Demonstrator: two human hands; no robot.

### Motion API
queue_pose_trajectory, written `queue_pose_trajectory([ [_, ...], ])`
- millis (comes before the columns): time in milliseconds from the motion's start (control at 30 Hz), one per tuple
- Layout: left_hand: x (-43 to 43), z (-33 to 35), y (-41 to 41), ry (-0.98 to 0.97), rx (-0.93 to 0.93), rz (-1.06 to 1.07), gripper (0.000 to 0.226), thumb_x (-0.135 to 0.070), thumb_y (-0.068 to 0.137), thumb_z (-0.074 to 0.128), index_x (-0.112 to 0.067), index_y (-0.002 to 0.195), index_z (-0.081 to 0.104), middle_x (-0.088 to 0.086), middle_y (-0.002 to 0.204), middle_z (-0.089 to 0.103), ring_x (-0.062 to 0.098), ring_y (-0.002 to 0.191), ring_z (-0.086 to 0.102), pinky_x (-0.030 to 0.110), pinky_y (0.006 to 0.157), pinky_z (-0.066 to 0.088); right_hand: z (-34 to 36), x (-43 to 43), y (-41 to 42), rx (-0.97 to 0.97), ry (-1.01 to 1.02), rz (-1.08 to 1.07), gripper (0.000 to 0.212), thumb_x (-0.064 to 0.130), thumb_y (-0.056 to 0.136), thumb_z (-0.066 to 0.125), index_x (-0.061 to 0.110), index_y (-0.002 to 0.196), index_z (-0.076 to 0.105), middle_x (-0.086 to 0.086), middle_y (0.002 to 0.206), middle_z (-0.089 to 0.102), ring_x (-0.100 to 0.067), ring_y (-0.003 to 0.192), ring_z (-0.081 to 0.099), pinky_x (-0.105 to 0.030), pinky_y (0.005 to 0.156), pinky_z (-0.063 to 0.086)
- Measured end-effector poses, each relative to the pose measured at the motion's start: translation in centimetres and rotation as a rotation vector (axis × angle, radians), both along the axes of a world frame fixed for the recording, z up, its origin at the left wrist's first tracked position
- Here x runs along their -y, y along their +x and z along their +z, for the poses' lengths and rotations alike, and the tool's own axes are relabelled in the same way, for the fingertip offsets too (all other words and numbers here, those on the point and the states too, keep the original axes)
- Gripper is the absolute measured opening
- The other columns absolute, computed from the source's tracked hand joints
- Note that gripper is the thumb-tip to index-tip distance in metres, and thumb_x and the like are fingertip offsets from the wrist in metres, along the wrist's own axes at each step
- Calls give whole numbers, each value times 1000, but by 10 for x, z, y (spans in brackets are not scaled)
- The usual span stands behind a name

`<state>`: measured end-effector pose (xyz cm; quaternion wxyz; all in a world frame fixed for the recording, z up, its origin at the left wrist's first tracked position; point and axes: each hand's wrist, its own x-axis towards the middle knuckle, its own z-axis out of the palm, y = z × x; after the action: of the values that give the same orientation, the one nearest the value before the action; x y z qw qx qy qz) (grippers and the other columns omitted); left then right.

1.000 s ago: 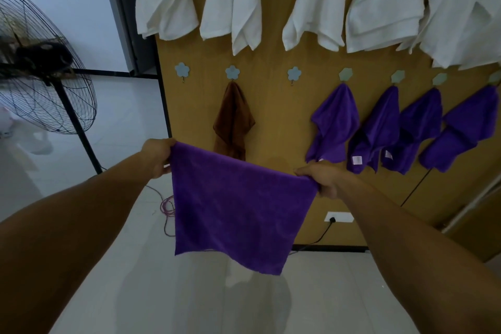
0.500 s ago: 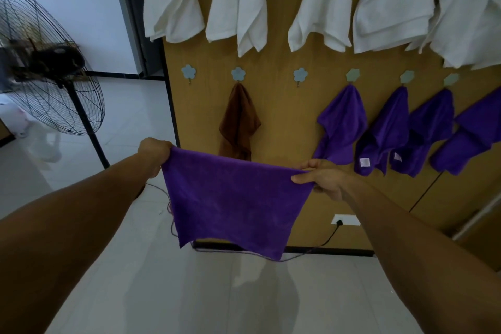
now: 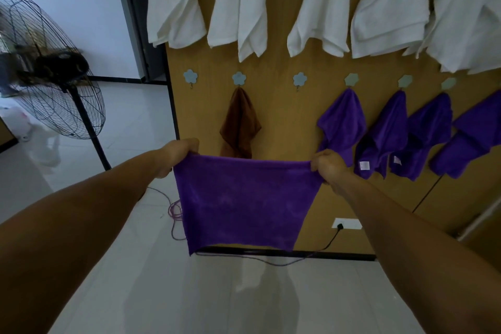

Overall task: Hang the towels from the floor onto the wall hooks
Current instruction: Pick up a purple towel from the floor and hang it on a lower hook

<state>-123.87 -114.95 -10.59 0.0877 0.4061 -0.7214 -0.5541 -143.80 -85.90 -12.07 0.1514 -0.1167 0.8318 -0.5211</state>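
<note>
I hold a purple towel (image 3: 244, 203) spread flat in front of the wooden wall board (image 3: 282, 122). My left hand (image 3: 176, 153) grips its upper left corner and my right hand (image 3: 326, 167) pinches its upper right corner. Above the towel runs a row of flower-shaped hooks. One bare hook (image 3: 299, 80) sits right of the hook bearing a brown towel (image 3: 240, 123), and another bare hook (image 3: 189, 76) sits at the far left. Several purple towels (image 3: 343, 123) hang from the hooks to the right.
White towels (image 3: 244, 5) hang along the top of the board. A standing fan (image 3: 51, 70) is at the left on the pale tiled floor (image 3: 217, 293). A purple cord (image 3: 174, 211) lies on the floor, and a black cable runs from a wall socket (image 3: 347, 223).
The towel has risen and come closer to the board, held level and taut between both hands. The view has shifted nearer to the wall.
</note>
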Motion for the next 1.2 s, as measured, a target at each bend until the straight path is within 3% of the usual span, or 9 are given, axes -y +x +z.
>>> queue_pose_trajectory([
  [167, 3, 1, 5, -21, -14, -103, 35, -10, 60, 63, 1, 92, 70, 9, 87, 65, 19, 76, 58, 26, 59, 44, 0, -3, -5, -63, 113, 58, 14, 5, 87, 46, 11, 94, 56, -10, 96, 56, -22, 81, 50, -28, 60, 42],
  [333, 9, -3, 7, -183, 33, -150, 17, -4, 71, 71, -12, 85, 71, 4, 96, 67, 17, 86, 61, 22, 63, 48, 1, -11, 2, 42, 245, 310, 25, 41, 77, 67, 16, 78, 70, -15, 111, 68, -28, 112, 58, -44, 109, 38],
  [433, 13, -3, 11, -251, 55, -170, 17, -6, 74, 73, -19, 85, 70, 3, 95, 66, 15, 86, 60, 21, 61, 48, 5, -19, 5, 154, 266, 463, 69, 59, 49, 86, 20, 103, 68, -1, 108, 70, -15, 102, 65, -27, 84, 55],
  [533, 12, -2, 13, -287, 71, -220, 17, -8, 75, 73, -20, 87, 70, 3, 95, 66, 17, 86, 62, 21, 61, 49, 5, -19, 9, 65, 285, 468, 65, 40, 53, 92, 19, 108, 63, 3, 105, 65, -11, 94, 64, -17, 66, 51],
  [833, 14, -5, 13, -421, 198, -229, 15, -22, 82, 64, -9, 77, 69, 5, 84, 65, 15, 75, 58, 22, 61, 46, 4, -21, 3, -67, 78, 341, 20, 29, 76, 81, 11, 77, 71, -2, 79, 74, -18, 79, 71, -28, 73, 59],
  [900, 5, -2, 8, -511, 192, -124, 20, -18, 81, 60, -3, 68, 58, 9, 75, 57, 19, 71, 52, 33, 63, 47, 5, -18, 3, -95, 106, 311, 22, 31, 81, 76, 9, 78, 72, -10, 89, 74, -26, 89, 70, -39, 84, 57],
  [1000, -13, 3, -2, -685, -130, -3, 30, -3, 84, 50, -13, 55, 48, 2, 64, 49, 15, 66, 47, 40, 72, 45, 4, -10, 4, -243, 167, 187, 18, 27, 85, 69, 8, 85, 68, -13, 122, 57, -30, 114, 54, -45, 102, 43],
  [1100, -27, 5, -10, -444, -311, 51, 31, -3, 91, 38, -6, 92, 69, 3, 88, 59, 17, 84, 54, 29, 77, 41, 8, -2, 13, -316, -8, 69, 15, 15, 83, 64, 0, 88, 67, -17, 102, 63, -32, 99, 60, -44, 87, 51],
  [1200, -31, 10, -19, -163, -468, 155, 34, 5, 84, 36, -5, 82, 68, 6, 78, 65, 19, 73, 58, 30, 63, 47, 12, 2, 12, -243, -265, -54, 17, 9, 78, 64, 16, 68, 53, -2, 66, 57, -21, 66, 56, -33, 56, 47],
])
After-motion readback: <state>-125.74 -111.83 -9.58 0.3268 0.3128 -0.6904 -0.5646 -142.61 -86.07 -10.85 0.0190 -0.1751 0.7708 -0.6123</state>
